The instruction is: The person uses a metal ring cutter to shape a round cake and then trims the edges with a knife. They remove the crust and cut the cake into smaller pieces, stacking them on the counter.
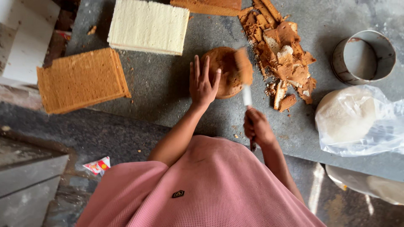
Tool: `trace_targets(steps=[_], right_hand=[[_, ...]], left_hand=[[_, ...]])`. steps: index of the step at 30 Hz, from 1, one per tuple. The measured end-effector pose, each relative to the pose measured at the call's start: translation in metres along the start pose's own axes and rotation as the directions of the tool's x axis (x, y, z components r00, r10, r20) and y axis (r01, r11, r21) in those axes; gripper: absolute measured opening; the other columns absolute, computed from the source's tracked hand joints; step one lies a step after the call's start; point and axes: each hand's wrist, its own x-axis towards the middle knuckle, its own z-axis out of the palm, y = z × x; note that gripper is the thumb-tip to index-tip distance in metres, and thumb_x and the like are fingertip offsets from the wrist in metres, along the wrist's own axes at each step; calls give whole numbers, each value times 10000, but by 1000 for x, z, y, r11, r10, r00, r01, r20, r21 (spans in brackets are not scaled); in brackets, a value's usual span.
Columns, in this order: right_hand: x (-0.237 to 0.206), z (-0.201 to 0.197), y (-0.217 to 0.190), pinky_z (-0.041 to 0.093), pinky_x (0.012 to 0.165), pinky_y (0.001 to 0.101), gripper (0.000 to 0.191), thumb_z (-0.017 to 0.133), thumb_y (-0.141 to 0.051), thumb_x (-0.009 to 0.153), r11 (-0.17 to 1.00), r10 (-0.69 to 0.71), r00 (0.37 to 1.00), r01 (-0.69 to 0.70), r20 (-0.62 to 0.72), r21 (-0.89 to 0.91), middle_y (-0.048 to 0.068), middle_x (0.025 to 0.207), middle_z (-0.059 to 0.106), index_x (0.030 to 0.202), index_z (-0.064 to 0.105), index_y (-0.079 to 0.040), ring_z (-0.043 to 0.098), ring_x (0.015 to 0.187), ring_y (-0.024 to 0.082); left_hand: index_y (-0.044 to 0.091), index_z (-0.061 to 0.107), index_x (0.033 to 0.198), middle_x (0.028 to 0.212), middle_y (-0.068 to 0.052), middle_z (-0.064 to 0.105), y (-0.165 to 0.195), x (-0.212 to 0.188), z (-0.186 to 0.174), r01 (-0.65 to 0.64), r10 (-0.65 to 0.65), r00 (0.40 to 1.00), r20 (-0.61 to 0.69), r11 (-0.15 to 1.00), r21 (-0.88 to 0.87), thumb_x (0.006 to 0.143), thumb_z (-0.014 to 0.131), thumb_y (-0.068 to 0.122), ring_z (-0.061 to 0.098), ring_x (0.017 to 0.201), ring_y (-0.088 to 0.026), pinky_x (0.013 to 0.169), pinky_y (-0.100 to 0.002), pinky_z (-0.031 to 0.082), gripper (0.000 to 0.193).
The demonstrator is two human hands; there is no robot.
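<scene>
My left hand [203, 84] lies flat, its fingers [196, 67] spread open and holding nothing; the fingertips rest on the left edge of the round brown cake [225, 73]. My right hand [257, 128] is closed around the handle of a knife [247, 96], and the blade points to 12 o'clock. A thin brown slice [244, 65] sits on the blade, blurred, over the right side of the cake. The cake is on the grey tabletop [168, 92], near the middle of it. At 2 o'clock from the cake I see a heap of brown cake scraps [284, 59]. Further at 3 o'clock stands a metal ring mould [364, 56], and below it a clear plastic bag [357, 122] with something pale and round inside. At 10 o'clock lies a white sponge sheet [149, 26], and at 9 o'clock a stack of brown sponge sheets [82, 80].
</scene>
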Motion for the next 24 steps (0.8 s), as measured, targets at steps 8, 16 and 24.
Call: trace_targets(steps=[8,16,24], right_hand=[[36,-13,0,332,313,314,356,455,-410,1055,894,-50,976,-51,-214,-445,-33,515,467,911,605,-121,378,340,101],[48,-6,5,374,321,336,469,441,-452,1087,811,-83,963,-83,-256,-579,4,527,481,911,582,-41,420,348,130],[50,7,6,380,318,347,519,440,-475,1076,734,-209,950,-3,-230,-679,9,514,471,841,550,-25,451,345,133]], left_hand=[[120,377,1595,1705,-124,228,0,6,-1,-8,-33,984,173,973,230,1057,442,534,242,1562,-406,1236,-604,251,681],[116,304,1622,1705,-96,209,7,36,11,-213,138,909,393,965,153,1090,349,510,187,1582,-302,1283,-539,103,663],[99,404,1580,1675,-112,314,8,33,9,-226,184,934,307,968,108,1085,378,450,257,1559,-321,1273,-550,161,607]])
